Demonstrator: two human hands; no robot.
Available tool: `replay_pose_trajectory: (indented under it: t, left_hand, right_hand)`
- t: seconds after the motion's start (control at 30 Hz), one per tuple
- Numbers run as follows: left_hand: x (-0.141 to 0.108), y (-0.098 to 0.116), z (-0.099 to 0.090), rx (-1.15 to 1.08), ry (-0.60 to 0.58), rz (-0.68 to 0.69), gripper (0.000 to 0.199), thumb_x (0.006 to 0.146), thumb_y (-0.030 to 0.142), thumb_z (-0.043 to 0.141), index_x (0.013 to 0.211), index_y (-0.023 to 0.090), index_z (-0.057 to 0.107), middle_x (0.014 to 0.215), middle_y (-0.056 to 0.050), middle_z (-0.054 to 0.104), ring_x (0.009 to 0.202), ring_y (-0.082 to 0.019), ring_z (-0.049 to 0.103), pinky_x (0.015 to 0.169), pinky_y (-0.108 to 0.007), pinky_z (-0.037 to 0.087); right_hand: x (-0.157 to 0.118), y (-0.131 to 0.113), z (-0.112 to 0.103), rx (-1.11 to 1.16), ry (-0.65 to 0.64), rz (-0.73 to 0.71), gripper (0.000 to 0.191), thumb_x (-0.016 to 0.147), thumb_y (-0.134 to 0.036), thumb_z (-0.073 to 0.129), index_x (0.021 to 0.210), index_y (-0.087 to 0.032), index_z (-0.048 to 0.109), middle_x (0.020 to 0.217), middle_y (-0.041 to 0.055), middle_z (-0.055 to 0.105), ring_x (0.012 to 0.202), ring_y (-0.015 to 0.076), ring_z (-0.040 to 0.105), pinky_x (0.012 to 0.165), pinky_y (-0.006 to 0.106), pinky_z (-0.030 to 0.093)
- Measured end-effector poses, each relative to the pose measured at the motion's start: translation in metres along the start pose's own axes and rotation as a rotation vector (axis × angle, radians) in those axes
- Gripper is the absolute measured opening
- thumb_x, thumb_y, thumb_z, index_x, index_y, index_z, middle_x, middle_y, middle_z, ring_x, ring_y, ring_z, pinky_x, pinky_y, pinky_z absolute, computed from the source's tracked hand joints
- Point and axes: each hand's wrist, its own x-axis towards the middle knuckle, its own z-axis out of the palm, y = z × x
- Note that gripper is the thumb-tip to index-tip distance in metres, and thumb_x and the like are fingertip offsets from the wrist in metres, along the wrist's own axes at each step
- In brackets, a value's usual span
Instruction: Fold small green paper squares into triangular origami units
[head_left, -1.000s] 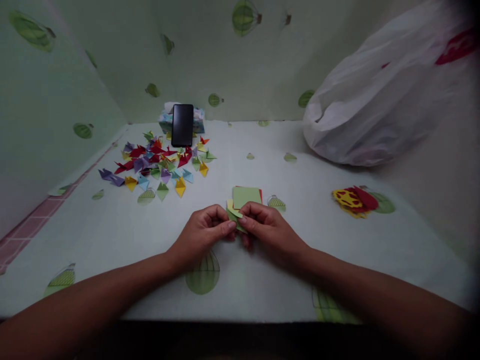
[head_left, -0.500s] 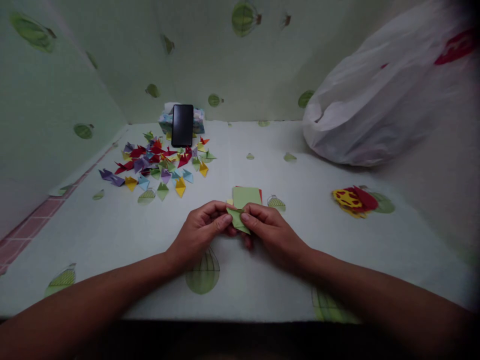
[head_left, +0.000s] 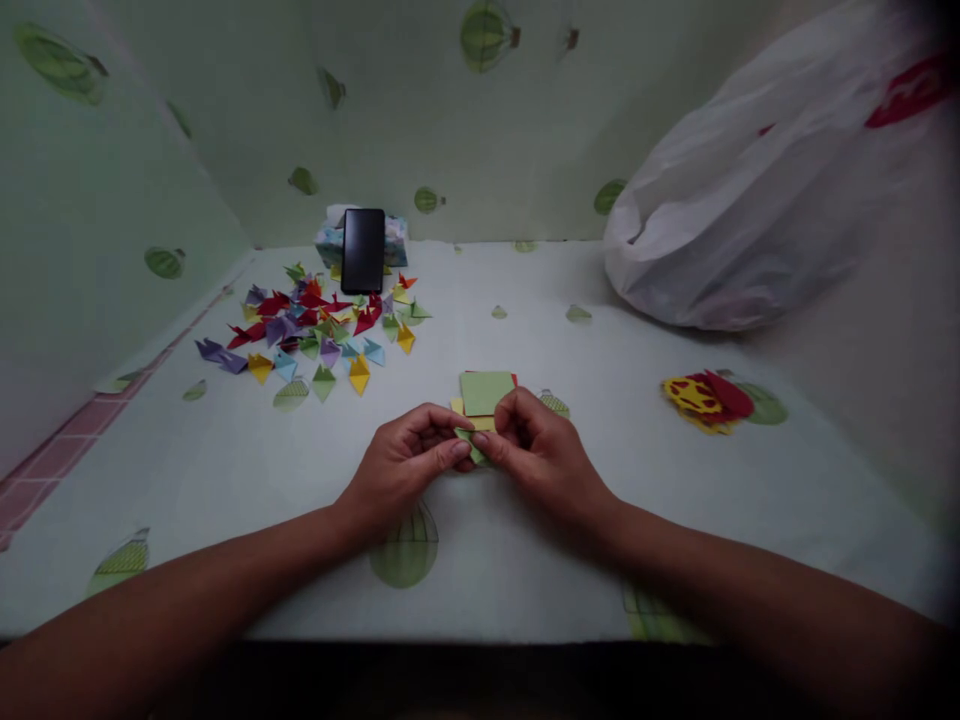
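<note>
Both hands (head_left: 409,455) pinch folded green paper (head_left: 477,455).

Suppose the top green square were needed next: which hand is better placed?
Probably the right hand: its index finger is beside the near right corner of the top green square. The left hand lies farther off, pinching the folded green paper, which the right thumb also touches.
</note>
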Motion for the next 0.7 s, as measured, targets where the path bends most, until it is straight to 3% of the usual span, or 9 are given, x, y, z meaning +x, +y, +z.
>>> replay_pose_trajectory:
  t: [0.27, 0.5, 0.7]
  left_hand:
    - [-0.0008, 0.0003, -0.0004, 0.060, 0.020, 0.052, 0.008, 0.082, 0.020, 0.070, 0.087, 0.015, 0.065, 0.077, 0.000, 0.069, 0.073, -0.011, 0.066, 0.072, -0.023, 0.055]
    - [-0.0005, -0.0012, 0.0008, 0.115, 0.034, 0.019, 0.021, 0.076, 0.024, 0.076, 0.091, 0.017, 0.063, 0.084, 0.000, 0.065, 0.078, -0.012, 0.062, 0.072, -0.023, 0.051]
    - [0.0004, 0.0014, -0.0001, 0.145, 0.071, 0.051, 0.010, 0.081, 0.020, 0.069, 0.086, 0.016, 0.062, 0.077, 0.002, 0.063, 0.070, -0.010, 0.061, 0.067, -0.022, 0.051]
  right_hand:
    - [0.0006, -0.0041, -0.0002, 0.103, -0.119, -0.076, 0.011, 0.088, -0.022, 0.055, 0.080, -0.017, 0.059, 0.075, 0.0012, 0.060, 0.070, 0.0134, 0.054, 0.066, 0.027, 0.041]
    - [0.0007, -0.0024, 0.0022, 0.041, -0.093, -0.136, 0.009, 0.084, -0.018, 0.061, 0.076, -0.018, 0.056, 0.072, -0.0014, 0.055, 0.066, 0.0117, 0.050, 0.061, 0.025, 0.038]
    - [-0.0006, -0.0095, -0.0037, 0.056, -0.033, -0.138, 0.011, 0.088, -0.023, 0.057, 0.079, -0.017, 0.055, 0.073, -0.0009, 0.052, 0.066, 0.0119, 0.047, 0.060, 0.026, 0.036]
